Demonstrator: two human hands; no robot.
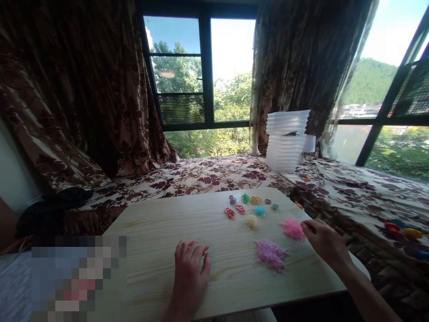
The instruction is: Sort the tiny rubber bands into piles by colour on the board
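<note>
Left of the purple pile [271,255] the left hand [192,260] is held loosely open, while beyond that pile the pink pile [292,229], likely light, soft, best edge-pinched, is met by the right hand [324,240], grip unclear.

The left grip [191,259] is loosely curled, palm down; to its right, the right grip [322,238] angles inward, fingers [311,226] bent.

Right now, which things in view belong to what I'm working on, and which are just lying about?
Likely in use:
pink pile nearest your right hand
purple pile
cream pile
blue pile
coloured rings

Likely lying about:
white stack
dark bundle
red piece
yellow piece
</note>
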